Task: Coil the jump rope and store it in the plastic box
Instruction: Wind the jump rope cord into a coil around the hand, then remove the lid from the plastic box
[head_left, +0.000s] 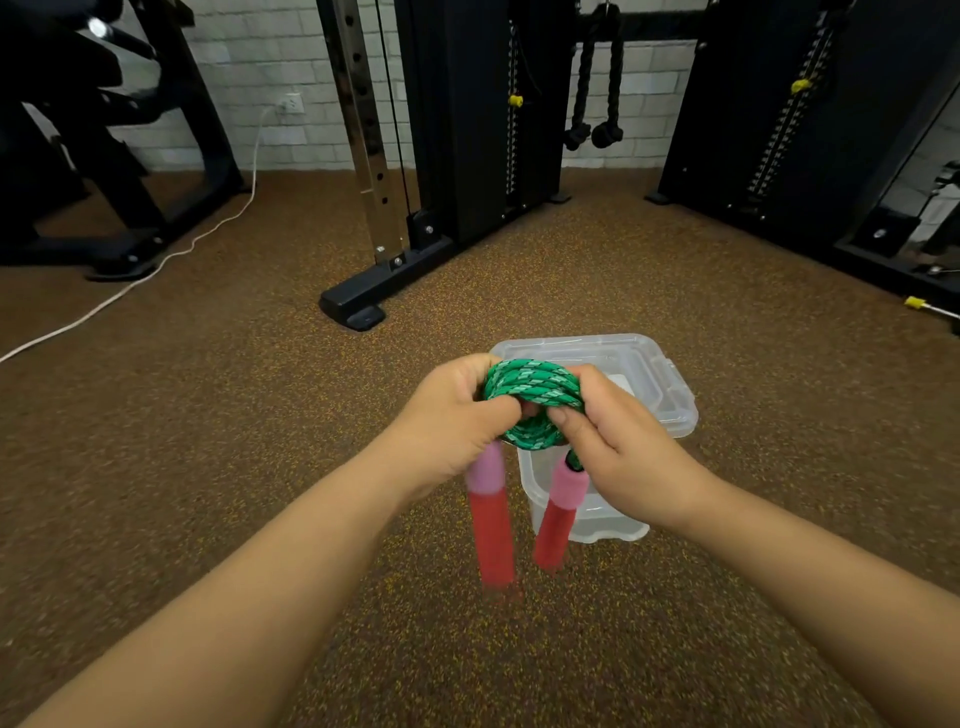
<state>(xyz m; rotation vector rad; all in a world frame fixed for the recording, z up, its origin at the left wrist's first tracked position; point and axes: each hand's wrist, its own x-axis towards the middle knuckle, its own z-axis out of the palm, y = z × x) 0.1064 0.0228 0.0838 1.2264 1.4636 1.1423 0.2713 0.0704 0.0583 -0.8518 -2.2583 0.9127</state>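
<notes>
The green braided jump rope (532, 389) is wound into a tight coil held in the air between both hands. My left hand (452, 421) grips its left side and my right hand (618, 441) grips its right side. Two red handles with pink collars hang down from the coil: the left handle (491, 525) and the right handle (558, 512). Directly below and behind the coil, the clear plastic box (587, 525) stands on the floor with its hinged lid (660, 379) open toward the back.
Brown speckled rubber floor (208, 441) all around. A black cable-machine base (358, 306) sits just behind the box to the left. More black gym frames stand at the back left and right. A white cord (156, 270) runs across the floor at left.
</notes>
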